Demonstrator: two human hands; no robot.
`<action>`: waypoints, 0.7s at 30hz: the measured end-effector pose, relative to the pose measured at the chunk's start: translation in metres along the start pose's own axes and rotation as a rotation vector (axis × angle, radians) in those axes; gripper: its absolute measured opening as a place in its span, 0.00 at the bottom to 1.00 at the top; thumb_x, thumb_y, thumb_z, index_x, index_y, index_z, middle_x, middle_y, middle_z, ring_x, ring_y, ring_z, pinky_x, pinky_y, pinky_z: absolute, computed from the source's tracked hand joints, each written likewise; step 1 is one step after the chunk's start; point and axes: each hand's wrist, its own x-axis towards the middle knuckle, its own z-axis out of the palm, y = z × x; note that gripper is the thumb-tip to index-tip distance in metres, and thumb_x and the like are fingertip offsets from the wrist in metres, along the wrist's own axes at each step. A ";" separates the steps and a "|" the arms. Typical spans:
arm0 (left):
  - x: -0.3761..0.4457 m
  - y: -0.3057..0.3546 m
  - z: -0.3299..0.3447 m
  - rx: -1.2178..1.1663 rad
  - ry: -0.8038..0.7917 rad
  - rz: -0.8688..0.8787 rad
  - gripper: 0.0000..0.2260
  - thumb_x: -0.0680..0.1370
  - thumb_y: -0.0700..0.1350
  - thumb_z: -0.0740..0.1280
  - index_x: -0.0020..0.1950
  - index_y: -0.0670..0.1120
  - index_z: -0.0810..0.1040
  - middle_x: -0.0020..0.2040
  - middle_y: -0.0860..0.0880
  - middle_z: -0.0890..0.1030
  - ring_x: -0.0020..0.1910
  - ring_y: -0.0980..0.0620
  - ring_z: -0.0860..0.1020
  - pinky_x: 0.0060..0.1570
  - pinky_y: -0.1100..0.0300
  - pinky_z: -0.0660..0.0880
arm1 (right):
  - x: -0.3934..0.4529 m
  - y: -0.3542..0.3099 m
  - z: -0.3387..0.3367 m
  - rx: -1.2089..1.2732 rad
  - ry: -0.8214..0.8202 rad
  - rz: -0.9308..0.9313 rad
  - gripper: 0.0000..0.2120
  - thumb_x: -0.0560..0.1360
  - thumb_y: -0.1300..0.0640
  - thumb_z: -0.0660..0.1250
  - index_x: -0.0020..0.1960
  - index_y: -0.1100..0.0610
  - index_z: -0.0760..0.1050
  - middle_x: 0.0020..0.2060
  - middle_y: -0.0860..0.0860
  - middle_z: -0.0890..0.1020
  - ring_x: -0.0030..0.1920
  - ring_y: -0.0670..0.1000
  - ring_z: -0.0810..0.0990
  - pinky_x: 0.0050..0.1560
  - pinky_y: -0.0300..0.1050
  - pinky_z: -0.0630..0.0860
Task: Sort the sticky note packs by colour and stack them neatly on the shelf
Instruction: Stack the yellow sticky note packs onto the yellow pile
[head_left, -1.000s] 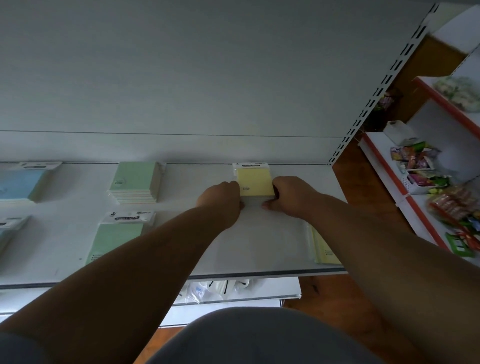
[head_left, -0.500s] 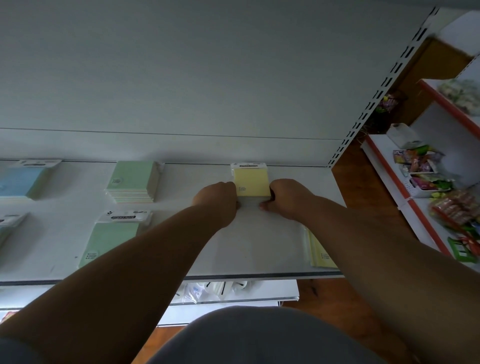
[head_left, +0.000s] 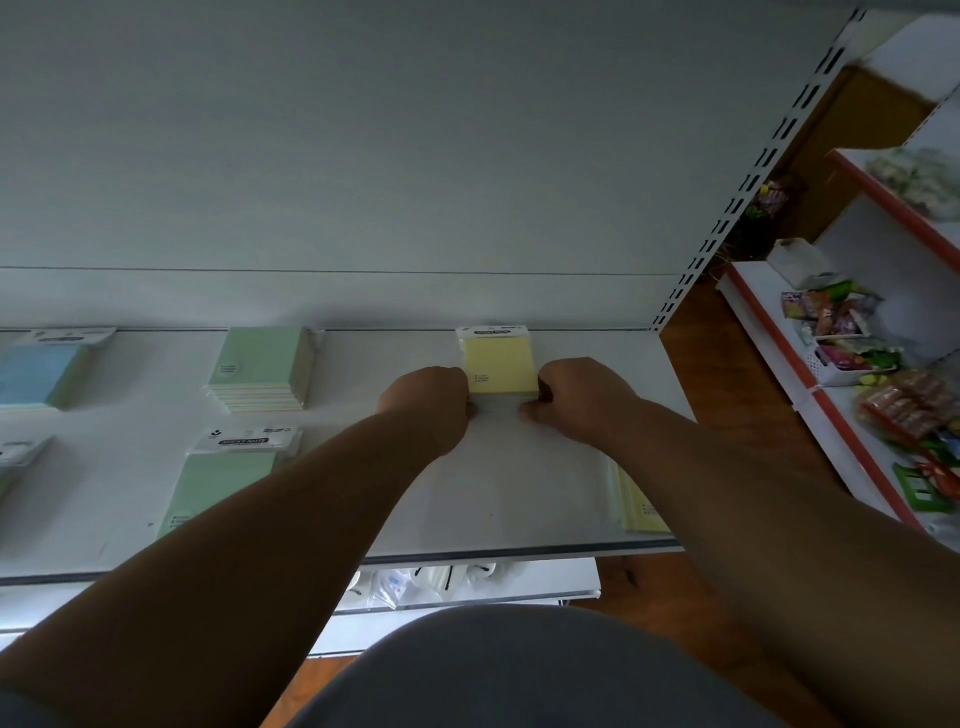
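Fingers of both hands are curled against the sides of the yellow stack (head_left: 500, 366): the left hand (head_left: 428, 397) grips its left edge, the right hand (head_left: 576, 395) its right edge, thumbs low at the near face. Fingertips proper are hidden behind the knuckles, so how far they wrap cannot be told.

Remaining items, largest first. The white shelf (head_left: 519, 493) carries all stock, with its back panel rising behind. A green stack (head_left: 260, 371) stands at the rear, well left of the hands, with pale striped edges showing at its front. A blue stack (head_left: 39, 374) sits further left, at the frame edge. A single green pack (head_left: 223, 483) with a white header card lies flat nearer the front, partly covered by the left forearm. A loose yellow pack (head_left: 636, 504) lies near the shelf's front right corner, partly under the right forearm. Another pack shows at the far left edge — colour not determinable.

Task item location: the yellow stack stands at the rear of the shelf, close to the back panel, right of centre, its header card at the far end.

Assessment: the step in hand appears to be squaring the yellow stack between both hands. Green and blue groups are started, yet loose packs remain at the front. The next move likely calls for releasing the stack without disturbing it, then taking the loose yellow pack — header card to the rear — and laying it flush on top.
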 end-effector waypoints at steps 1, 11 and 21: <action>-0.001 -0.001 0.000 -0.017 0.015 0.000 0.14 0.79 0.55 0.63 0.56 0.45 0.73 0.53 0.45 0.78 0.51 0.44 0.78 0.46 0.53 0.76 | -0.001 0.001 -0.002 -0.013 0.023 -0.013 0.18 0.72 0.42 0.69 0.37 0.54 0.70 0.37 0.51 0.75 0.41 0.53 0.76 0.40 0.45 0.70; -0.003 0.001 -0.001 -0.159 0.068 0.049 0.21 0.76 0.56 0.65 0.63 0.44 0.70 0.55 0.44 0.74 0.53 0.44 0.76 0.50 0.50 0.76 | -0.005 0.006 -0.008 -0.054 0.063 -0.143 0.14 0.76 0.46 0.67 0.38 0.55 0.71 0.34 0.50 0.75 0.36 0.51 0.73 0.36 0.44 0.65; -0.010 0.009 -0.009 -1.070 -0.006 -0.227 0.02 0.78 0.43 0.63 0.46 0.45 0.74 0.39 0.48 0.74 0.34 0.52 0.69 0.33 0.60 0.64 | -0.005 -0.005 -0.014 0.870 0.056 0.277 0.37 0.66 0.25 0.56 0.57 0.53 0.77 0.54 0.51 0.82 0.54 0.54 0.80 0.60 0.58 0.75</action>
